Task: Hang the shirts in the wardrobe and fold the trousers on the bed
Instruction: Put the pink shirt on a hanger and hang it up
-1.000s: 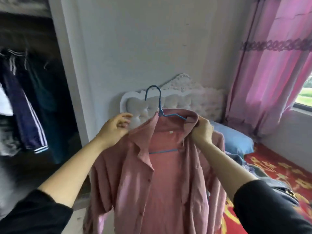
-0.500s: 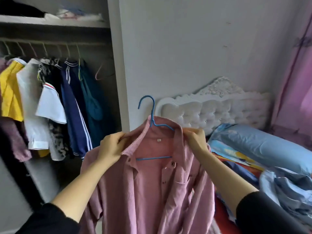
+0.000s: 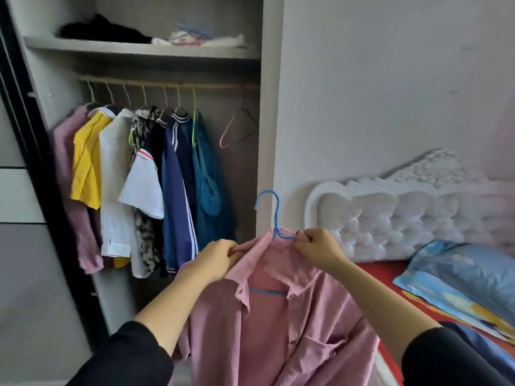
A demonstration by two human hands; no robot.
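Note:
A pink striped shirt point(image 3: 281, 327) hangs open-fronted on a blue hanger point(image 3: 274, 215), held up in front of me. My left hand point(image 3: 216, 260) pinches the left side of its collar. My right hand point(image 3: 317, 247) pinches the right side of the collar next to the hanger's neck. The hanger's hook stands free above the collar. The open wardrobe point(image 3: 267, 135) is to the left, its rail point(image 3: 167, 85) carrying several hung garments point(image 3: 145, 185). An empty pink hanger point(image 3: 237, 129) hangs at the rail's right end.
The bed point(image 3: 390, 277), with a red sheet and a white tufted headboard point(image 3: 404, 215), lies at the right, with a blue pillow point(image 3: 468, 277) and folded bedding on it. A shelf point(image 3: 139, 47) above the rail holds dark and light items. A dark sliding door frame point(image 3: 41, 168) borders the wardrobe's left.
My view has swung left from the bed and curtain to the wardrobe. The shirt on its hanger came along, and both hands have moved closer together at the collar.

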